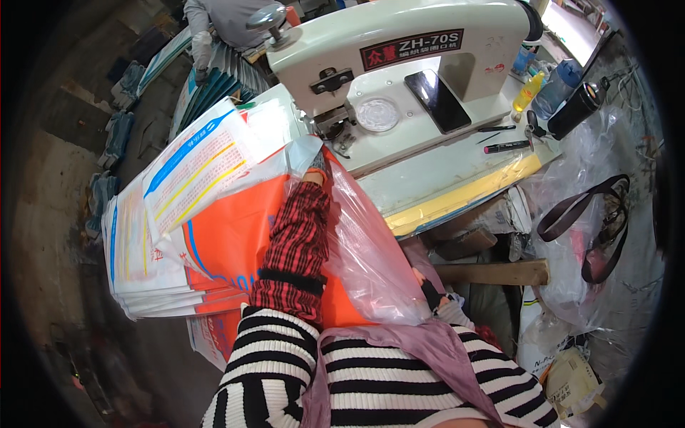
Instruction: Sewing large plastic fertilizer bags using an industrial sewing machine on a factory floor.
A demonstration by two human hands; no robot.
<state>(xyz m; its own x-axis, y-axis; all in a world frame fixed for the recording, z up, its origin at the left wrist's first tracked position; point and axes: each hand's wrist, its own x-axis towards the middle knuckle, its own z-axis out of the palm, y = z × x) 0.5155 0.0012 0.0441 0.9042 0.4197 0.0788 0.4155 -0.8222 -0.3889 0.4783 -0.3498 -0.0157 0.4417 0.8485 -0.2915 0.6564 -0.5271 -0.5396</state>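
An orange woven bag [235, 214] with a clear plastic liner [367, 250] lies across my front, its upper end close to the sewing machine [399, 43]. My left hand [317, 170], in a dark glove below a red plaid oversleeve, is closed on the bag's top edge beside the needle area; its fingertips are partly hidden. Low on the right, my right hand [444, 305], in a greyish glove with bare fingertips, is closed at the side edge of the bag and liner. The bag's underside is out of sight.
White printed bags [143, 264] are stacked on the left. On the machine bed lies a phone [437, 100], with a marker [506, 147] nearby and bottles [560, 85] behind. A wooden bar [492, 273] juts out at right. Another person [228, 21] stands beyond more bags.
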